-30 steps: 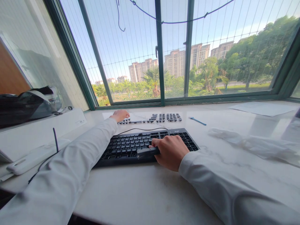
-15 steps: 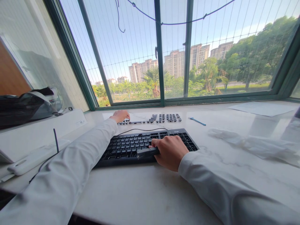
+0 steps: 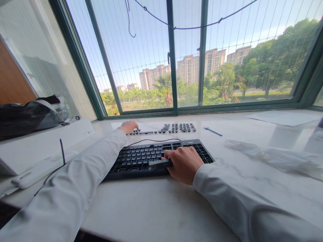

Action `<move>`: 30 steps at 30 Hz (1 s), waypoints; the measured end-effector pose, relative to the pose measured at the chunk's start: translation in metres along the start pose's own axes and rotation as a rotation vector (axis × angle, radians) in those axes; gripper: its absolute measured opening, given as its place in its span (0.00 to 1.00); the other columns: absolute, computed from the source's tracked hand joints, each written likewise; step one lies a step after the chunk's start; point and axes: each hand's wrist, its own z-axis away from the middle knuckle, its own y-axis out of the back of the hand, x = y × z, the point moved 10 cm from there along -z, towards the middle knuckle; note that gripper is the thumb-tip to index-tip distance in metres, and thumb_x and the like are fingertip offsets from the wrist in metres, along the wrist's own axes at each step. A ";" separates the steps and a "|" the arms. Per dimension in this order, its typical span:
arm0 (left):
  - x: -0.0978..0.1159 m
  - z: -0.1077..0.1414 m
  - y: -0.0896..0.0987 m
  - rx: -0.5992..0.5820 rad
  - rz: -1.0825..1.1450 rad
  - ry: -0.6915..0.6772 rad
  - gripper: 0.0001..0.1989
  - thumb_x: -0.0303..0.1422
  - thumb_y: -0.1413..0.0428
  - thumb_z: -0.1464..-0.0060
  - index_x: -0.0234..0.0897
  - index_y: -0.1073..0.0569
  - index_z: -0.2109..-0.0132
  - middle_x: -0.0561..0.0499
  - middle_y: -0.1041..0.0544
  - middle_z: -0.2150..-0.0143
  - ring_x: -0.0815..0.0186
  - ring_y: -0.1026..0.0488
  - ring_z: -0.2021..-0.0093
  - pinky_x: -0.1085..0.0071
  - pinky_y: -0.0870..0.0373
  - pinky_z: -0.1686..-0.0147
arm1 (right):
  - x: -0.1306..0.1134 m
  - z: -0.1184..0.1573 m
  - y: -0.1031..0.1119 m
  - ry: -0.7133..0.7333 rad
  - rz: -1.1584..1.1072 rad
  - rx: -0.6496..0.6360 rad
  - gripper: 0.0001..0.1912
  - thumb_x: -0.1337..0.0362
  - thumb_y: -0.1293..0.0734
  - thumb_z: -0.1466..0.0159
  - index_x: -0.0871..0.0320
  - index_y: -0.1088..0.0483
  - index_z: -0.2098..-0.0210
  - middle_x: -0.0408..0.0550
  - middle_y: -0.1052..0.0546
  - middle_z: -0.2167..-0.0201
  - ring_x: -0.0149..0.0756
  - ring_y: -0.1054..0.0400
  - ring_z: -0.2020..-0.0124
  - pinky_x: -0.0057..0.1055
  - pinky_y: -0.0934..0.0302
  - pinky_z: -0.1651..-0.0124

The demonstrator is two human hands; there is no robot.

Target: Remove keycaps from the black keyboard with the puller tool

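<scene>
A black keyboard (image 3: pixel 141 156) lies on the pale table, its switches bare in places and its right part without caps. My right hand (image 3: pixel 184 164) rests over its right half, closed around a dark grey, flat-handled tool (image 3: pixel 159 164) with a clear-looking end pointing left. Farther back lie rows of loose black keycaps (image 3: pixel 183 127) and a long space bar (image 3: pixel 146 132). My left hand (image 3: pixel 128 127) reaches to the left end of these rows, fingers bent down together at the caps. What its fingertips hold is too small to make out.
A blue stick-like tool (image 3: pixel 213 131) lies right of the keycaps. Crumpled clear plastic (image 3: pixel 267 153) and a paper sheet (image 3: pixel 284 117) are farther right. At the left stand a white box (image 3: pixel 50 141), a dark bag (image 3: pixel 32 112) and a white power strip (image 3: pixel 37 171). The window (image 3: pixel 174 60) is behind.
The view has shifted slightly. My left fingertips have moved a little at the keycap rows; my right hand keeps its grip on the dark tool over the keyboard.
</scene>
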 end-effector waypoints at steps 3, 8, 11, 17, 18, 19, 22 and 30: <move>-0.001 0.001 0.004 0.038 -0.016 0.010 0.17 0.29 0.53 0.44 0.51 0.25 0.52 0.50 0.28 0.49 0.63 0.30 0.56 0.73 0.35 0.59 | 0.001 0.000 -0.001 -0.014 -0.005 -0.013 0.14 0.59 0.43 0.40 0.52 0.28 0.62 0.50 0.24 0.72 0.42 0.30 0.70 0.34 0.47 0.66; 0.006 0.004 0.008 0.049 -0.004 -0.029 0.19 0.28 0.54 0.44 0.51 0.26 0.51 0.50 0.28 0.50 0.65 0.30 0.56 0.74 0.36 0.58 | 0.001 0.001 -0.002 -0.015 -0.017 -0.034 0.13 0.60 0.42 0.41 0.52 0.29 0.62 0.49 0.24 0.72 0.41 0.30 0.69 0.33 0.46 0.65; 0.010 0.004 0.007 0.037 0.001 -0.062 0.19 0.29 0.55 0.43 0.52 0.27 0.51 0.51 0.27 0.52 0.66 0.30 0.57 0.75 0.36 0.58 | 0.001 0.001 -0.002 -0.018 -0.015 -0.042 0.13 0.60 0.42 0.42 0.52 0.29 0.62 0.50 0.24 0.71 0.42 0.30 0.69 0.34 0.46 0.65; 0.011 0.004 0.009 0.057 -0.003 -0.081 0.20 0.26 0.54 0.46 0.52 0.25 0.54 0.52 0.28 0.51 0.65 0.30 0.56 0.73 0.37 0.58 | 0.001 0.002 -0.001 -0.017 -0.001 -0.056 0.13 0.60 0.42 0.40 0.51 0.29 0.61 0.50 0.24 0.69 0.43 0.29 0.67 0.34 0.45 0.65; 0.011 0.004 0.010 0.059 0.001 -0.078 0.20 0.26 0.54 0.46 0.52 0.25 0.54 0.52 0.28 0.51 0.64 0.30 0.56 0.73 0.37 0.58 | 0.001 0.002 -0.002 -0.020 0.000 -0.063 0.13 0.60 0.42 0.40 0.51 0.29 0.61 0.50 0.24 0.69 0.43 0.29 0.67 0.34 0.45 0.64; 0.010 0.005 0.011 0.060 0.007 -0.072 0.20 0.26 0.54 0.47 0.51 0.25 0.54 0.51 0.28 0.50 0.64 0.30 0.56 0.73 0.37 0.58 | 0.001 0.002 -0.003 -0.023 0.000 -0.071 0.13 0.60 0.42 0.40 0.51 0.29 0.60 0.50 0.24 0.68 0.42 0.29 0.67 0.34 0.45 0.64; 0.009 0.006 0.013 0.060 0.017 -0.056 0.20 0.26 0.54 0.47 0.49 0.25 0.53 0.51 0.28 0.50 0.64 0.31 0.55 0.73 0.37 0.58 | 0.002 0.002 -0.004 -0.023 0.000 -0.076 0.13 0.60 0.42 0.41 0.50 0.29 0.60 0.50 0.23 0.68 0.42 0.29 0.66 0.35 0.45 0.63; 0.009 0.014 0.020 0.053 0.046 -0.036 0.14 0.39 0.52 0.43 0.47 0.25 0.54 0.51 0.27 0.51 0.64 0.30 0.55 0.74 0.37 0.59 | -0.001 0.001 0.002 0.004 -0.014 -0.013 0.13 0.61 0.41 0.43 0.52 0.28 0.62 0.50 0.24 0.71 0.44 0.29 0.68 0.35 0.45 0.66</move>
